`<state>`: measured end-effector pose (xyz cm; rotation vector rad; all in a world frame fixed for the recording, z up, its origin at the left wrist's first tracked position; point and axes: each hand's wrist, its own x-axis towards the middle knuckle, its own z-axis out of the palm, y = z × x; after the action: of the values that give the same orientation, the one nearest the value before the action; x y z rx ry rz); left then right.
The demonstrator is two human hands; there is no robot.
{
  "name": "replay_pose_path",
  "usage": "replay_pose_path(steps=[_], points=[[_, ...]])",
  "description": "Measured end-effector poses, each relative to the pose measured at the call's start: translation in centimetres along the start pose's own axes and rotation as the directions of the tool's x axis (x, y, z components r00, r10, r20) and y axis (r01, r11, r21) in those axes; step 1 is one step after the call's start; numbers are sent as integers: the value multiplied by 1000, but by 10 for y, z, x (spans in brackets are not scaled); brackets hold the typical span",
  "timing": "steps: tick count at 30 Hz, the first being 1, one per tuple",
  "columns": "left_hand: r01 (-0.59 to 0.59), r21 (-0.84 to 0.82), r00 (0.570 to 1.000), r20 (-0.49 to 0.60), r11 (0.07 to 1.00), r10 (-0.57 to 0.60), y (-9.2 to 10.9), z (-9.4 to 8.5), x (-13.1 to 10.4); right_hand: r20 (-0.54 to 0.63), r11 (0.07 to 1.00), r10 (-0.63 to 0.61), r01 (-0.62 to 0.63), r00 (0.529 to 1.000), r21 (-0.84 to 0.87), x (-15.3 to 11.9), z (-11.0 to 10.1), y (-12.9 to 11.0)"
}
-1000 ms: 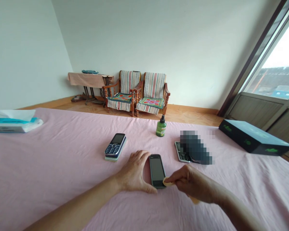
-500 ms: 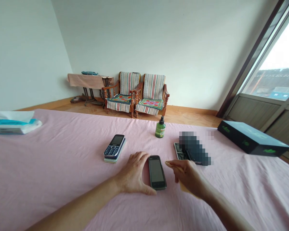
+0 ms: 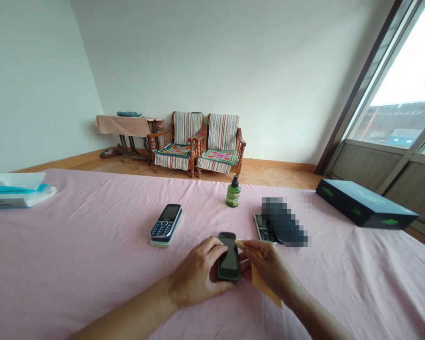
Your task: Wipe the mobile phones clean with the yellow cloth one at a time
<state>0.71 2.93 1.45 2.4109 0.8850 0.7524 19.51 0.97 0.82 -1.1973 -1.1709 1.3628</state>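
Observation:
A black touchscreen mobile phone (image 3: pixel 229 261) lies face up on the pink cloth in front of me. My left hand (image 3: pixel 202 269) grips it from the left side, with fingers over the upper edge of the screen and the thumb along the bottom end. On the other side, my right hand (image 3: pixel 267 264) pinches a yellow cloth (image 3: pixel 265 285), part of which hangs below the palm. The fingertips of that hand reach the phone's right edge. To the left, a dark blue keypad phone (image 3: pixel 165 222) rests on top of another, paler one.
Behind my right hand lie a keypad phone (image 3: pixel 264 230) and a dark blurred-out object (image 3: pixel 286 224). A green spray bottle (image 3: pixel 233 192) stands further back. A black box (image 3: pixel 366 205) is at the right, a tissue pack (image 3: pixel 19 191) at the left. Pink cloth (image 3: pixel 102 226) covers the surface.
My right hand has moved left with the yellow cloth, up to the phone's edge. My left hand's fingers have closed in over the phone's screen. The view has tilted slightly.

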Motion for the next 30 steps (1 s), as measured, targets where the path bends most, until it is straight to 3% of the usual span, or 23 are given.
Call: replay_pose_path(steps=[6, 13, 18, 23, 30], points=[[12, -67, 993, -113, 998, -20, 0, 1, -1, -30, 973, -209, 205, 977, -104, -1, 5, -1], [82, -66, 981, -168, 994, -93, 3, 2, -2, -4, 840, -413, 380, 911, -387, -10, 14, 3], [165, -10, 965, -204, 986, -164, 7, 4, -2, 67, 774, -469, 446, 881, -450, -18, 20, 0], [170, 73, 961, -235, 983, -149, 8, 4, -4, 46, 758, -473, 432, 880, -489, -16, 17, 5], [167, 1, 962, -219, 986, -163, 9, 8, -7, 216, 612, -528, 545, 821, -573, -21, 25, 12]])
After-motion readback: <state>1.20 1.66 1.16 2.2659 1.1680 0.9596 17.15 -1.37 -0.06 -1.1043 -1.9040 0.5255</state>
